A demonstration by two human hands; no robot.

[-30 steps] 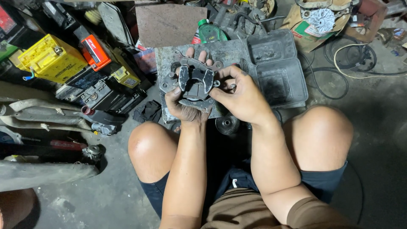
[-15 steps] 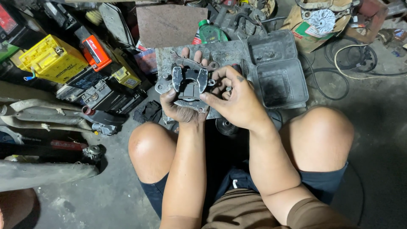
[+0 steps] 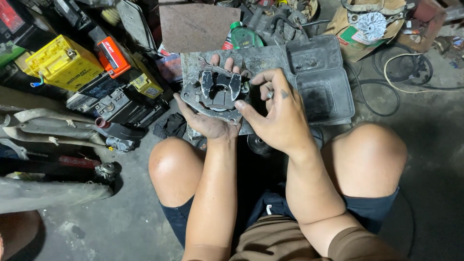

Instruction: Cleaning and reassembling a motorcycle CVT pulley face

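Head view looks straight down on a person seated on a concrete floor (image 3: 435, 159) with bare knees spread. Both hands meet in front of the knees. The left hand (image 3: 205, 121) lies palm up, fingers spread and curled under a round grey metal plate (image 3: 218, 94) that carries two bright curved shoes around a central hub; the fingertips show past the plate's far edge. The right hand (image 3: 280, 113) comes in from the right side, half closed: its thumb presses on the plate's near right rim, while the index and middle fingers curl inward around a small metal piece (image 3: 270, 94), too small to make out.

Just behind the hands sits an open grey metal toolbox (image 3: 319, 87), lid folded flat to the left; the tray on the right looks dark and grimy, and its contents cannot be told. A green plastic bottle (image 3: 244, 36) stands behind it. To the left, well apart from the hands, lie a yellow battery (image 3: 63, 63) and an orange-topped battery (image 3: 112, 54) among dark parts.
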